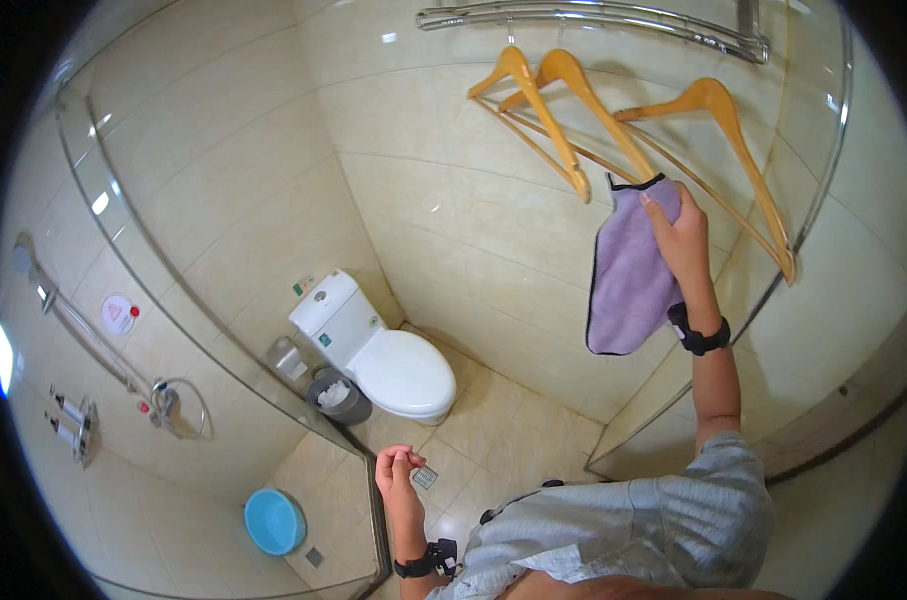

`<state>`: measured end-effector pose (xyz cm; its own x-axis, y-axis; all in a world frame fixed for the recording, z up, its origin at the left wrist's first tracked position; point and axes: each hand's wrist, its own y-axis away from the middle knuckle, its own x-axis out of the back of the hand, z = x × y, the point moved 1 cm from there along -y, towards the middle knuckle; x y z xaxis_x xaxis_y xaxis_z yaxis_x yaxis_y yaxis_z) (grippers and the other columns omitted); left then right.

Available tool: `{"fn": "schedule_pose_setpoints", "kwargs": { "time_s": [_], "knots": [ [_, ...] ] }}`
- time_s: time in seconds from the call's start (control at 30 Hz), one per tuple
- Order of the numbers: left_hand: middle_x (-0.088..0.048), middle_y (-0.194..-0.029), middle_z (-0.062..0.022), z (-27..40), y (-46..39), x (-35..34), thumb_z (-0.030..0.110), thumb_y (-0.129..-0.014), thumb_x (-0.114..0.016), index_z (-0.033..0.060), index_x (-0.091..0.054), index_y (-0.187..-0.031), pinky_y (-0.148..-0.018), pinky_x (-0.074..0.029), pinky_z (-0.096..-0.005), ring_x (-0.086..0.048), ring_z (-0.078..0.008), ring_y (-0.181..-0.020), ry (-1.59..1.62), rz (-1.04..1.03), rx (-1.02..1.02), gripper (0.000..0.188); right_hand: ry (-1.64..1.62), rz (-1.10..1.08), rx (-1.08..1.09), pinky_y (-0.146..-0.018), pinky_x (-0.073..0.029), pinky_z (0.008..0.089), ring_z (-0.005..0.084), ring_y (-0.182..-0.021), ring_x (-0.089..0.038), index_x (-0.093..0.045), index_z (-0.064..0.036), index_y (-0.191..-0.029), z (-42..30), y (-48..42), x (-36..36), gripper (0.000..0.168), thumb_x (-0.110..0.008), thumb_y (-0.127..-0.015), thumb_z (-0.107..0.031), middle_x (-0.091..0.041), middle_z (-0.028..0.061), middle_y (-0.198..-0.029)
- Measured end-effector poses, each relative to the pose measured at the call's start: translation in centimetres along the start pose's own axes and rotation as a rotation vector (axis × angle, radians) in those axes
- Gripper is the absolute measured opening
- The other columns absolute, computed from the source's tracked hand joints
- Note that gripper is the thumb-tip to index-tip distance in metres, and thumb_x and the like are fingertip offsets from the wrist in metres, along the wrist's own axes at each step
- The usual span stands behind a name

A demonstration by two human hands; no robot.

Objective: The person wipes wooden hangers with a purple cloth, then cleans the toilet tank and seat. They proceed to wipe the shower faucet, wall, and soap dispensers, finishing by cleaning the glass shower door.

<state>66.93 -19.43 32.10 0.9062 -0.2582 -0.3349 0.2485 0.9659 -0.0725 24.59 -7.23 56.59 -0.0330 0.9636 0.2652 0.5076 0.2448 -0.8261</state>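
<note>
My right hand (682,229) grips a purple cloth (626,277) with black edging near its upper right corner. The cloth's top edge lies against the lower arm of the middle wooden hanger (588,97), covering that arm's end. The rest of the cloth hangs down in front of the tiled wall. Another wooden hanger (532,90) is to the left, and a third wooden hanger (731,120) is to the right. Low in the view, my left hand (399,472) is held over the floor with half-curled fingers and nothing visible in it.
A chrome towel rack (596,19) is fixed above the hangers. Below stand a white toilet (404,371) with its lid down and a grey bin (341,401). Left of a glass partition are a blue basin (273,521) on the floor and a shower rail (85,330).
</note>
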Motion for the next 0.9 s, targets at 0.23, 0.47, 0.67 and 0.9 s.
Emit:
{"fn": "schedule_pose_setpoints", "kwargs": {
  "time_s": [0.23,0.47,0.67,0.9],
  "knots": [
    [-0.054,-0.073,-0.0039,-0.5,-0.4,0.2,0.017,-0.096,-0.051,0.0036,-0.055,-0.093,-0.068,-0.046,-0.0289,-0.054,-0.0154,-0.069,0.069,-0.028,0.096,0.014,-0.068,0.207,-0.054,-0.088,-0.045,0.0313,0.0177,-0.091,-0.059,-0.06,0.001,-0.106,-0.2,7.6,6.3,0.029,-0.068,-0.085,-0.017,-0.065,0.0108,-0.096],
    [-0.054,-0.073,-0.0041,-2.5,-1.2,0.9,0.018,-0.095,-0.052,0.005,-0.056,-0.092,-0.068,-0.046,-0.0298,-0.054,-0.0162,-0.067,0.048,-0.143,0.218,0.014,0.321,0.678,0.057,-0.092,-0.044,0.0343,0.0233,-0.099,-0.059,-0.057,-0.002,-0.116,-1.7,9.6,15.1,0.039,-0.072,-0.082,-0.012,-0.061,0.0117,-0.108],
    [-0.055,-0.073,-0.0042,-4.0,-0.1,0.4,0.018,-0.095,-0.052,0.0052,-0.056,-0.092,-0.067,-0.046,-0.0301,-0.052,-0.0161,-0.066,0.05,-0.19,0.272,0.013,0.801,0.336,0.127,-0.093,-0.045,0.0395,0.0344,-0.104,-0.058,-0.056,-0.007,-0.123,-2.4,5.6,15.4,0.047,-0.072,-0.082,-0.023,-0.061,0.0182,-0.111],
    [-0.055,-0.071,-0.0043,-5.5,2.2,4.9,0.015,-0.093,-0.051,0.0047,-0.057,-0.093,-0.064,-0.046,-0.0279,-0.056,-0.0169,-0.066,0.091,-0.051,0.336,0.012,0.525,0.161,-0.121,-0.084,-0.05,0.0376,0.035,-0.093,-0.065,-0.06,-0.001,-0.115,-1.0,5.3,13.7,0.043,-0.069,-0.083,-0.028,-0.067,0.0201,-0.1]
  ]
}}
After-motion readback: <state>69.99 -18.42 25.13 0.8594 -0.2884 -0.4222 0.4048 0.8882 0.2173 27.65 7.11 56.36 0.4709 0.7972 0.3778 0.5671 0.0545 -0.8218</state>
